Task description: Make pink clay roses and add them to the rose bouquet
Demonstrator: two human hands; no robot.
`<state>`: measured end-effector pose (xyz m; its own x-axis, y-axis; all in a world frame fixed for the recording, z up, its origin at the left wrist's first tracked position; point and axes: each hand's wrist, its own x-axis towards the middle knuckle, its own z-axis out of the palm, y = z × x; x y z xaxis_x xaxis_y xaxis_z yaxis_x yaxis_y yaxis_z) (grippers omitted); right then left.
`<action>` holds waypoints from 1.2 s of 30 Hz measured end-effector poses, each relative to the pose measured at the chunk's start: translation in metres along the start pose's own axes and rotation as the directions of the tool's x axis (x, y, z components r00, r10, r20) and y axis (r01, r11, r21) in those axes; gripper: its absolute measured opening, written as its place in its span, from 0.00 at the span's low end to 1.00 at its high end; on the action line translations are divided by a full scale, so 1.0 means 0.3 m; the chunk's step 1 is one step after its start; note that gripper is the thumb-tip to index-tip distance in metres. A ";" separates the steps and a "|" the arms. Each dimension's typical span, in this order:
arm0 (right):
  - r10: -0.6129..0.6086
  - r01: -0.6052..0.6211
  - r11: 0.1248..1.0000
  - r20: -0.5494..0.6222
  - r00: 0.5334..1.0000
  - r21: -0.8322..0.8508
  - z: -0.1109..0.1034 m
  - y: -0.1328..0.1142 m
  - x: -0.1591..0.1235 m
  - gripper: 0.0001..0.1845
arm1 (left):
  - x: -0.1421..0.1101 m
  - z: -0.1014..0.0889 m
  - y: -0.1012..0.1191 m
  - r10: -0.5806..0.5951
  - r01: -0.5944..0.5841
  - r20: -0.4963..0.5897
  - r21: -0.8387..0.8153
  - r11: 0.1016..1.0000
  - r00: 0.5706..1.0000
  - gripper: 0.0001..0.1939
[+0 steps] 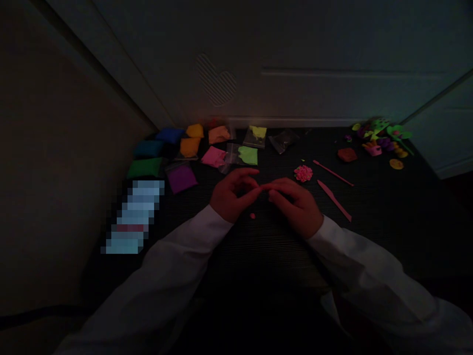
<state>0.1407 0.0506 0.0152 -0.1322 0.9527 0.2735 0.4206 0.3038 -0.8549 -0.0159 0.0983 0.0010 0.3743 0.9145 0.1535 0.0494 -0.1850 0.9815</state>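
My left hand (234,195) and my right hand (297,204) meet above the dark table, fingertips almost touching. Thumb and fingers are pinched on both sides; whatever small thing sits between them is too dark to make out. Just below my left hand lies a small pink lump of clay (253,216). To the right of my hands rests a pink ruffled clay flower (303,173) with bits of green at its edge. Beside it are a thin pink modelling stick (333,173) and a pink clay knife (334,200).
Bags of coloured clay, such as purple (181,177), green (145,168), pink (215,157) and lime (248,155), line the back left. A lit, blurred screen (133,217) lies at left. Finished clay pieces (382,138) and a reddish-brown lump (347,155) sit far right. A white panel (314,98) stands behind.
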 end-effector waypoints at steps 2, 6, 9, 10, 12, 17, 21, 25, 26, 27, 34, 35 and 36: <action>0.012 -0.012 1.000 -0.009 1.000 0.015 0.002 -0.003 0.003 0.10 | 0.000 0.000 -0.001 -0.011 0.011 0.009 -0.006 1.000 1.000 0.20; 0.070 -0.069 0.997 -0.024 0.997 0.047 0.005 -0.006 0.009 0.08 | -0.002 0.000 -0.005 -0.011 0.013 0.038 -0.028 1.000 0.999 0.21; 0.131 -0.130 0.988 -0.013 0.991 0.085 0.005 0.003 0.011 0.08 | -0.001 -0.002 -0.006 -0.017 0.019 0.056 -0.037 0.999 0.998 0.21; 0.150 -0.148 0.984 -0.010 0.989 0.102 0.005 0.009 0.011 0.08 | 0.000 -0.002 -0.006 -0.020 0.022 0.057 -0.037 0.999 0.998 0.20; 0.181 -0.177 0.975 -0.014 0.983 0.136 0.003 0.018 0.011 0.09 | 0.003 -0.003 -0.004 -0.020 0.021 0.045 -0.032 0.999 0.999 0.20; 0.189 -0.182 0.973 -0.039 0.981 0.140 -0.005 0.021 0.011 0.07 | 0.006 -0.004 0.001 -0.013 0.014 -0.012 0.022 1.000 1.000 0.16; 0.219 -0.207 0.959 -0.043 0.975 0.195 -0.008 0.015 0.012 0.08 | 0.004 -0.005 -0.001 -0.019 0.019 -0.002 0.045 0.999 1.000 0.16; 0.234 -0.221 0.954 -0.041 0.971 0.202 -0.009 0.015 0.011 0.08 | 0.003 -0.007 0.000 -0.032 0.032 -0.001 0.056 0.998 0.999 0.16; 0.234 -0.222 0.955 -0.042 0.971 0.197 -0.009 0.014 0.011 0.08 | 0.003 -0.007 0.001 -0.035 0.036 -0.004 0.056 0.998 0.999 0.16; 0.235 -0.223 0.956 -0.043 0.971 0.191 -0.010 0.014 0.011 0.08 | 0.003 -0.007 0.001 -0.038 0.039 -0.007 0.054 0.998 0.999 0.15; 0.240 -0.227 0.958 -0.057 0.969 0.174 -0.012 0.008 0.012 0.08 | 0.001 -0.007 0.001 -0.056 0.056 -0.008 0.047 0.997 0.998 0.15; 0.241 -0.228 0.958 -0.055 0.969 0.172 -0.013 0.007 0.012 0.08 | 0.001 -0.007 0.001 -0.058 0.058 -0.007 0.049 0.997 0.998 0.15; 0.241 -0.229 0.959 -0.054 0.969 0.168 -0.013 0.006 0.012 0.08 | 0.000 -0.007 0.001 -0.059 0.059 -0.003 0.050 0.997 0.998 0.15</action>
<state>0.1446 0.0546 0.0163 0.0221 0.9963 0.0830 0.2824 0.0734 -0.9565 -0.0179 0.0992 0.0014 0.3677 0.9250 0.0959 0.1178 -0.1487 0.9818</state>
